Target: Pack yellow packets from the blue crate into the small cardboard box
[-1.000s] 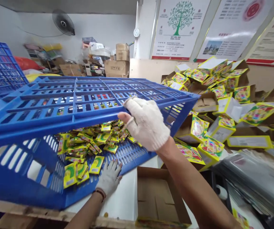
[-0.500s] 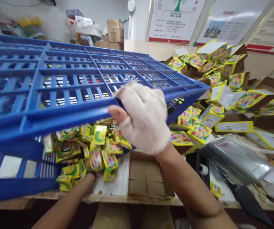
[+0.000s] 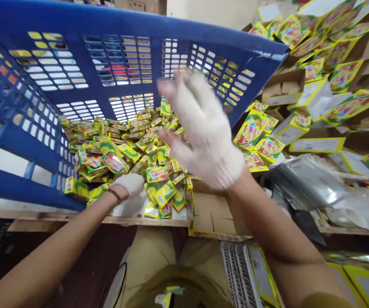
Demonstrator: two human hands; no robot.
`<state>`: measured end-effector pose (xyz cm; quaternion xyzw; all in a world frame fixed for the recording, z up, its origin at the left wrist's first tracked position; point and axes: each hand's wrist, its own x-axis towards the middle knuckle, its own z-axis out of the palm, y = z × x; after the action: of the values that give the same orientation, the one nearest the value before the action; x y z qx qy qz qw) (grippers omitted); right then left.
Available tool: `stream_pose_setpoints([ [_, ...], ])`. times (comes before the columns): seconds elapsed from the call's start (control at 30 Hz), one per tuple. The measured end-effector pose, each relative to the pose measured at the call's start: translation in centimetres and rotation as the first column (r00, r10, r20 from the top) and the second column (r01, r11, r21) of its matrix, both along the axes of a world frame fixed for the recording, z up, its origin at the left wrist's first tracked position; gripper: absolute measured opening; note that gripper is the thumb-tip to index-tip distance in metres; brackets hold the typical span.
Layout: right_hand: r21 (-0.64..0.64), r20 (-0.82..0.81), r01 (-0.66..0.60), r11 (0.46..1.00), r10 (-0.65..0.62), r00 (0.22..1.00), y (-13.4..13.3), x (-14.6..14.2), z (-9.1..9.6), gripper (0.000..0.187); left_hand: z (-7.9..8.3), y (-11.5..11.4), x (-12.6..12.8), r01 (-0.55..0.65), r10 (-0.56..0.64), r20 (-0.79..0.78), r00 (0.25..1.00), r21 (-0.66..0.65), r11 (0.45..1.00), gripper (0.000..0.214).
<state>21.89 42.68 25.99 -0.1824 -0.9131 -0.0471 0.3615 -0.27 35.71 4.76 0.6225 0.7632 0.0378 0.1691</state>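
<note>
Small yellow packets lie heaped in a tilted blue crate on the table edge at near left, some spilling out at its open near side. Gloved left hand rests curled among the spilled packets, its grip unclear, while gloved right hand hovers open and blurred above the heap, holding nothing. Judged step: raking packets out; folded yellow boxes crowd the right, and an open cardboard box sits near.

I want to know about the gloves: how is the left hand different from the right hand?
The left hand is low, curled, resting among the yellow packets; the right hand is raised, with fingers spread, holding nothing. The left looks sharp; the right is blurred. Both wear white knit gloves before the blue crate.
</note>
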Motion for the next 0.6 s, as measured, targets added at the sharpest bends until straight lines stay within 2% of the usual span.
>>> stream_pose_setpoints([
  [0.03, -0.156, 0.071, -0.052, 0.986, 0.064, 0.995, -1.1, 2.2, -2.3, 0.041, 0.5, -1.3, 0.4, -0.002, 0.002, 0.002, 1.0, -0.028, 1.0, 0.025],
  [0.07, -0.331, 0.19, -0.072, 0.941, 0.141, 0.972, -2.2, 4.5, -4.8, 0.031, 0.8, -2.7, 1.0, -0.009, 0.009, 0.01, 1.0, -0.038, 0.999, 0.028],
  [0.1, -0.467, 0.332, -0.009, 0.884, 0.185, 0.925, -3.5, 6.7, -7.3, 0.028, 0.8, -4.3, 1.9, -0.017, 0.018, 0.022, 1.0, -0.033, 0.999, 0.032],
  [0.13, -0.55, 0.467, 0.111, 0.828, 0.195, 0.862, -4.7, 8.7, -9.8, 0.025, 0.5, -5.8, 3.1, -0.027, 0.028, 0.043, 0.999, -0.008, 1.0, 0.037],
  [0.17, -0.58, 0.562, 0.251, 0.775, 0.157, 0.812, -5.8, 10.5, -12.1, 0.025, -0.2, -7.1, 4.5, -0.043, 0.033, 0.094, 0.995, 0.1, 0.994, 0.038],
  [0.2, -0.58, 0.629, 0.368, 0.727, 0.112, 0.77, -6.7, 12.0, -14.1, 0.036, -1.1, -8.1, 6.1, -0.057, 0.028, 0.128, 0.991, 0.23, 0.972, 0.035],
  [0.23, -0.569, 0.681, 0.448, 0.689, 0.09, 0.727, -7.5, 13.0, -15.8, 0.047, -2.1, -8.8, 7.7, -0.057, 0.007, 0.152, 0.988, 0.33, 0.942, 0.035],
  [0.27, -0.557, 0.726, 0.499, 0.664, 0.097, 0.681, -7.9, 13.7, -17.1, 0.049, -3.2, -9.0, 9.2, -0.039, -0.02, 0.155, 0.988, 0.37, 0.928, 0.046],
  [0.33, -0.546, 0.767, 0.516, 0.66, 0.148, 0.624, -7.9, 13.9, -18.5, 0.042, -5.2, -8.2, 11.4, 0.001, -0.041, 0.115, 0.993, 0.328, 0.945, 0.064],
  [0.4, -0.553, 0.767, 0.474, 0.685, 0.197, 0.611, -6.8, 13.0, -19.0, 0.032, -6.4, -6.2, 12.1, 0.036, -0.049, 0.045, 0.998, 0.263, 0.964, 0.067],
  [0.47, -0.544, 0.765, 0.436, 0.717, 0.209, 0.61, -5.2, 11.5, -19.2, 0.028, -6.6, -3.8, 11.4, 0.055, -0.056, -0.006, 0.998, 0.243, 0.968, 0.065],
  [0.53, -0.515, 0.789, 0.429, 0.742, 0.214, 0.576, -3.7, 10.1, -19.5, 0.027, -6.1, -1.9, 10.1, 0.061, -0.055, -0.03, 0.998, 0.252, 0.966, 0.062],
  [0.6, -0.504, 0.812, 0.449, 0.738, 0.227, 0.538, -3.1, 9.2, -20.0, 0.029, -5.5, -1.0, 8.9, 0.052, -0.042, -0.043, 0.998, 0.27, 0.961, 0.058],
])
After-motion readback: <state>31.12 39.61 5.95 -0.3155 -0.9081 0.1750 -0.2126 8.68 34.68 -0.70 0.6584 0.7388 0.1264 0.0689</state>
